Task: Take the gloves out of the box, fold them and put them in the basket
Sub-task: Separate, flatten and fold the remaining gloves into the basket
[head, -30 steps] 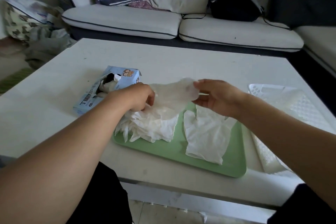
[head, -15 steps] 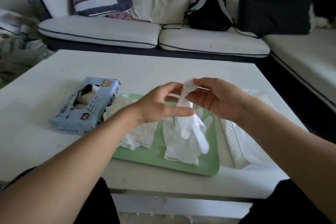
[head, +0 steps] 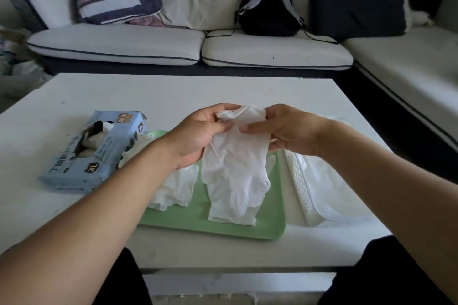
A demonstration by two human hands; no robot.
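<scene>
A white glove (head: 238,156) hangs over the green tray (head: 198,220), its cuff up and its fingers pointing down. My left hand (head: 200,131) pinches the cuff's left side and my right hand (head: 285,129) grips its right side. A flat glove (head: 230,210) lies on the tray beneath it. A loose pile of gloves (head: 173,188) sits at the tray's left, partly hidden by my left forearm. The blue glove box (head: 91,153) lies open on the table to the left. The white perforated basket (head: 309,186) stands right of the tray.
The white table (head: 173,96) stretches back to a sofa (head: 153,47) with cushions and a black backpack (head: 267,12). A sofa section (head: 409,69) runs along the right side. The table's near edge is just in front of my knees.
Both hands lifted one glove off the pile; my left hand came up to the cuff and now holds it with the right, the glove spread wider between them. The camera tilted up.
</scene>
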